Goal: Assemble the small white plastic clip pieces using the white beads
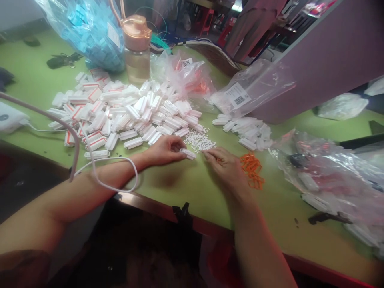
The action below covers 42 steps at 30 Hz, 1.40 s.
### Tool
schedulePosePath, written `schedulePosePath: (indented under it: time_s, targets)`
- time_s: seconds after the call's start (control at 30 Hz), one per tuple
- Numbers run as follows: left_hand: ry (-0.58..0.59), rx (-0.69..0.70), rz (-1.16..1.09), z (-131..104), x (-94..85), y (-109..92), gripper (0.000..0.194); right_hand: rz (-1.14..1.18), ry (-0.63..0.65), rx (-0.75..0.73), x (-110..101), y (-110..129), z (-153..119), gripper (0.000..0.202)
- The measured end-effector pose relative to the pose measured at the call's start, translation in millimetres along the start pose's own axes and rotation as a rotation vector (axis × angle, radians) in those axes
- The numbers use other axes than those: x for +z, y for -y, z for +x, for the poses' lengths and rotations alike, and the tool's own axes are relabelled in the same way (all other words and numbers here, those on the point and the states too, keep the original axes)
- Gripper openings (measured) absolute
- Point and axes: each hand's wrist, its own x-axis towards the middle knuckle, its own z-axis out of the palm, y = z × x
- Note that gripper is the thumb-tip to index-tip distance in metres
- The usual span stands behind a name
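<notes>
My left hand (168, 151) grips a small white, partly clear plastic housing (188, 153) by one end, its other end pointing right. At the near edge of a pile of tiny white pins (200, 140), my right hand (221, 160) has its thumb and forefinger pinched together; whatever is between them is too small to make out. Behind my left hand spreads a big heap of white plastic housings (129, 110), some with orange-red strips. Just right of my right hand lie small orange clip-like pieces (252, 170).
A bottle with a gold lid (137, 48) stands behind the heap, beside a bag of blue parts (96, 36). More translucent white pieces (252, 131) lie at back right. Plastic bags (336, 172) cover the right side. A white cable (132, 168) loops over my left forearm.
</notes>
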Motion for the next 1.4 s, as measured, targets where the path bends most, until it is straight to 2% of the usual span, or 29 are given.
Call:
schedulePosePath:
  time_s: [0.13,0.27,0.4,0.7,0.83,0.97,1.1,1.4]
  targets:
    - [-0.002,0.015,0.016,0,-0.8,1,0.026,-0.045,-0.055,0.056,11,1,-1,0.026]
    - [-0.005,0.038,0.035,1,-0.9,3,0.024,-0.077,-0.029,0.068,21,0,0,0.018]
    - [0.001,0.032,0.033,1,-0.5,3,0.023,-0.1,-0.01,0.084,22,-3,1,0.015]
    - [0.001,0.018,0.027,1,0.2,-2,0.022,-0.228,-0.039,-0.021,26,-6,4,0.021]
    - [-0.001,0.022,0.036,1,0.1,-2,0.023,-0.054,-0.053,-0.038,21,-5,4,0.018]
    - [0.001,0.024,0.019,1,0.2,-2,0.024,0.082,-0.027,-0.138,15,1,3,0.017]
    - [-0.002,0.016,-0.005,0,0.3,-2,0.023,0.04,-0.011,-0.199,16,5,3,0.018]
    - [-0.018,-0.033,-0.13,1,-0.6,-3,0.027,-0.133,-0.11,-0.239,24,6,-1,0.023]
